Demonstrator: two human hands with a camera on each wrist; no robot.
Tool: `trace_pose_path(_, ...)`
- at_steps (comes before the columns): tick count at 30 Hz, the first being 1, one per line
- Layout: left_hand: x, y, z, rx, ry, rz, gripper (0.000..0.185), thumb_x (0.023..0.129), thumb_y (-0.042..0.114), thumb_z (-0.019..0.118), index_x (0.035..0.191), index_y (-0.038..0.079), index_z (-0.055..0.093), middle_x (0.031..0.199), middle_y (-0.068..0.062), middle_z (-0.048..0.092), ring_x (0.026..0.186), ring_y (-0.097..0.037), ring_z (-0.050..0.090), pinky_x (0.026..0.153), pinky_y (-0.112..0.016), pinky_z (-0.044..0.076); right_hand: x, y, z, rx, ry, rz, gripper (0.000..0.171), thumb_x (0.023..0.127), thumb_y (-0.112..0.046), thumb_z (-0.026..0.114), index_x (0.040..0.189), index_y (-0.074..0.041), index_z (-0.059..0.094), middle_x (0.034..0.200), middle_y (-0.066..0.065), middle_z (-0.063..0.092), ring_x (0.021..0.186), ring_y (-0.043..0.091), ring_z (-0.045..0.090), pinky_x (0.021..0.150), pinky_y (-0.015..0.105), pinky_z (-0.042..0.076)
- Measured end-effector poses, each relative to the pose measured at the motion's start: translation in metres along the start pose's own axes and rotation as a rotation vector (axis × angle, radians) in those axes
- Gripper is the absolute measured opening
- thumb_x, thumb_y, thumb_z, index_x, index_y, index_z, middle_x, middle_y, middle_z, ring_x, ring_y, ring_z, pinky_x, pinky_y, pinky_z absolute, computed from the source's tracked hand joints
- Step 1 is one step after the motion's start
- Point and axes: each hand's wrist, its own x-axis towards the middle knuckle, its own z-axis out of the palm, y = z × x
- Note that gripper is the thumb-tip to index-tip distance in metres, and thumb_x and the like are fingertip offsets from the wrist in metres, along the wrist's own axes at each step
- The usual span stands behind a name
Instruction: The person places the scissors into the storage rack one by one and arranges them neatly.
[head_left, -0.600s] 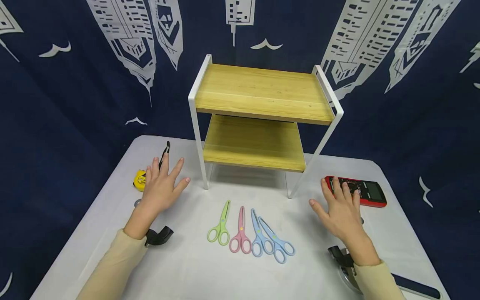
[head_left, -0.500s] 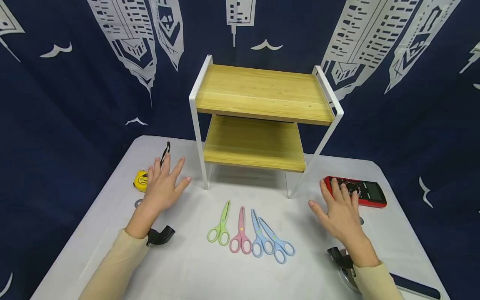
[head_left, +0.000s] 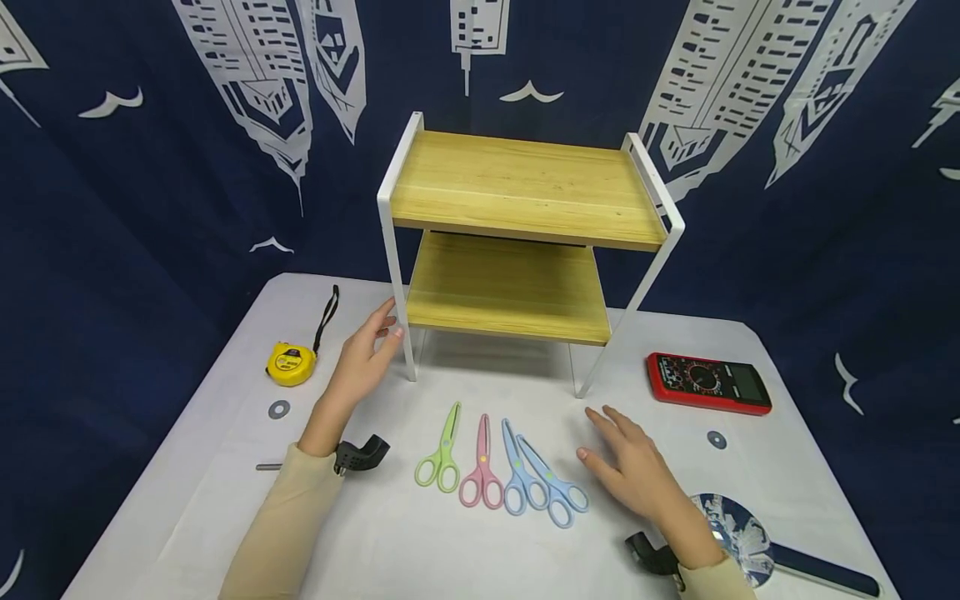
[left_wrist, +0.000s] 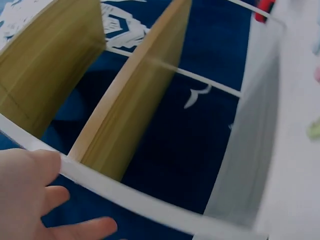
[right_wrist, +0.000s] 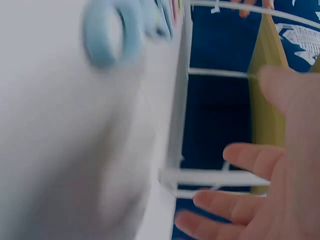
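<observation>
A two-tier shelf (head_left: pixel 525 187) with wooden boards and a white frame stands at the back of the table. My left hand (head_left: pixel 360 362) is at its left front leg, the thumb right at the white post (left_wrist: pixel 100 185) and the other fingers loosely spread beyond it. My right hand (head_left: pixel 630 467) reaches toward the right front leg with fingers apart, holding nothing. Between the hands lie green scissors (head_left: pixel 442 454), pink scissors (head_left: pixel 482 467) and two pairs of blue scissors (head_left: pixel 519 475), partly overlapping.
At left are a yellow tape measure (head_left: pixel 291 364), a grey washer (head_left: pixel 278 409) and a thin metal rod (head_left: pixel 268 467), partly behind the sleeve. At right lie a red multimeter (head_left: pixel 708 383), another washer (head_left: pixel 716 439) and a round mirror (head_left: pixel 750 542) with a dark handle, partly behind the right forearm.
My left hand has moved right, from beside the tape measure to the shelf's left leg. My right hand has left the multimeter and moved left and toward me.
</observation>
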Motion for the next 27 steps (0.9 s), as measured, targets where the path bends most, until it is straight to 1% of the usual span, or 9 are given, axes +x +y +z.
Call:
trace_pose_path(3, 0.006, 0.002, 0.009, -0.171, 0.075, 0.005, 0.047, 0.108, 0.019, 0.048, 0.153, 0.003, 0.043, 0.134, -0.03, 0.062, 0.124, -0.042, 0.062, 0.109, -0.053, 0.051, -0.004, -0.007, 0.014, 0.103, -0.035, -0.038, 0.051, 0.091, -0.035, 0.075, 0.134, -0.01, 0.065, 0.125, 0.015, 0.067, 0.11, 0.031, 0.067, 0.093, 0.049, 0.058)
trace_pose_path(4, 0.007, 0.004, 0.012, -0.223, 0.1, 0.002, 0.044, 0.108, 0.016, 0.047, 0.149, 0.001, 0.047, 0.129, -0.03, 0.064, 0.12, -0.04, 0.064, 0.105, -0.049, 0.053, -0.005, -0.009, 0.018, 0.132, -0.052, -0.052, 0.048, 0.089, -0.034, 0.077, 0.13, -0.011, 0.067, 0.118, 0.009, 0.068, 0.103, 0.022, 0.066, 0.088, 0.041, 0.059)
trace_pose_path(6, 0.009, 0.008, 0.017, -0.325, 0.145, -0.009, 0.036, 0.108, 0.012, 0.047, 0.139, -0.003, 0.056, 0.124, -0.031, 0.066, 0.109, -0.028, 0.07, 0.098, -0.036, 0.056, -0.007, -0.012, 0.024, 0.185, -0.087, -0.085, 0.041, 0.086, -0.032, 0.081, 0.122, -0.014, 0.071, 0.106, -0.002, 0.067, 0.09, 0.008, 0.06, 0.078, 0.029, 0.056)
trace_pose_path(9, 0.01, 0.011, 0.025, -0.444, 0.191, -0.017, 0.03, 0.107, 0.007, 0.046, 0.124, -0.01, 0.063, 0.114, -0.031, 0.068, 0.091, -0.008, 0.07, 0.084, -0.023, 0.053, -0.009, -0.015, 0.031, 0.222, -0.126, -0.14, 0.034, 0.082, -0.028, 0.084, 0.112, -0.018, 0.072, 0.099, -0.01, 0.064, 0.085, 0.0, 0.054, 0.074, 0.023, 0.052)
trace_pose_path(11, 0.009, 0.012, 0.029, -0.502, 0.207, -0.013, 0.029, 0.107, 0.005, 0.045, 0.116, -0.014, 0.063, 0.11, -0.033, 0.068, 0.084, 0.001, 0.068, 0.08, -0.019, 0.054, -0.009, -0.017, 0.034, 0.216, -0.133, -0.181, 0.032, 0.079, -0.024, 0.086, 0.107, -0.021, 0.072, 0.099, -0.012, 0.063, 0.087, 0.0, 0.056, 0.077, 0.026, 0.054)
trace_pose_path(12, 0.009, 0.012, 0.03, -0.523, 0.212, -0.007, 0.029, 0.107, 0.005, 0.044, 0.114, -0.016, 0.062, 0.107, -0.034, 0.068, 0.082, 0.003, 0.068, 0.08, -0.019, 0.055, -0.01, -0.018, 0.035, 0.214, -0.135, -0.198, 0.031, 0.078, -0.022, 0.086, 0.106, -0.022, 0.072, 0.099, -0.012, 0.063, 0.088, 0.001, 0.057, 0.078, 0.027, 0.055)
trace_pose_path(17, 0.009, 0.01, 0.034, -0.553, 0.221, 0.005, 0.029, 0.108, 0.005, 0.043, 0.111, -0.017, 0.061, 0.1, -0.036, 0.069, 0.079, 0.001, 0.07, 0.081, -0.019, 0.06, -0.011, -0.019, 0.034, 0.216, -0.14, -0.246, 0.029, 0.077, -0.012, 0.085, 0.101, -0.025, 0.073, 0.101, -0.01, 0.063, 0.093, 0.006, 0.061, 0.082, 0.031, 0.057)
trace_pose_path(23, 0.009, 0.007, 0.036, -0.545, 0.215, -0.023, 0.03, 0.109, 0.011, 0.045, 0.114, -0.013, 0.063, 0.088, -0.012, 0.076, 0.078, 0.0, 0.071, 0.078, -0.021, 0.054, -0.013, -0.018, 0.031, 0.255, -0.182, -0.246, 0.022, 0.081, -0.009, 0.082, 0.099, -0.021, 0.077, 0.096, -0.01, 0.062, 0.088, 0.001, 0.056, 0.077, 0.028, 0.053)
trace_pose_path(27, 0.008, 0.005, 0.037, -0.546, 0.23, -0.031, 0.031, 0.109, 0.012, 0.045, 0.114, -0.012, 0.063, 0.086, -0.009, 0.077, 0.077, 0.0, 0.071, 0.075, -0.022, 0.05, -0.014, -0.017, 0.028, 0.256, -0.21, -0.236, 0.023, 0.081, -0.009, 0.083, 0.101, -0.018, 0.078, 0.098, -0.009, 0.062, 0.089, 0.002, 0.056, 0.078, 0.028, 0.053)
